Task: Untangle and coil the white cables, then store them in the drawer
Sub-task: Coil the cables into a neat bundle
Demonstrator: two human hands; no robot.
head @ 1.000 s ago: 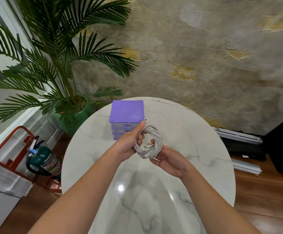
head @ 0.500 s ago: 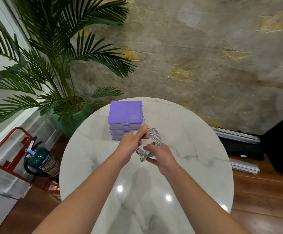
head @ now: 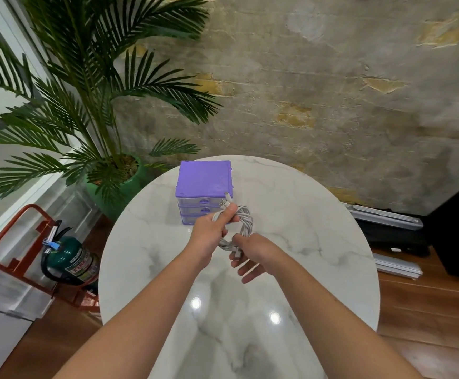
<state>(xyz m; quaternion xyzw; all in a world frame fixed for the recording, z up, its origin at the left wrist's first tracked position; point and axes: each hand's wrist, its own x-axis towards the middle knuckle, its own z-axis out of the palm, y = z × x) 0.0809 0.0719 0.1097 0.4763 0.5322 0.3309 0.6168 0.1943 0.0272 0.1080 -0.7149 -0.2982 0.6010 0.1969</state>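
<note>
A coil of white cables point(head: 246, 221) hangs between my two hands above the round marble table point(head: 318, 242). My left hand point(head: 211, 233) grips the top left of the coil, and cable plugs stick out past its thumb. My right hand point(head: 253, 254) pinches the coil's lower end with thumb and forefinger; its other fingers spread loosely below. Just behind the coil stands a small purple drawer unit point(head: 205, 184) with three clear drawers, all closed.
A palm in a green pot point(head: 113, 187) stands left of the table against the rough wall. A green fire extinguisher point(head: 71, 259) in a red stand sits on the floor at left. Silver rails and a dark case point(head: 392, 225) lie on the floor at right.
My right hand turned from cupping the coil underneath to pinching its lower end from above. The coil has shifted slightly toward the drawer unit, and plugs now stick up from my left hand.
</note>
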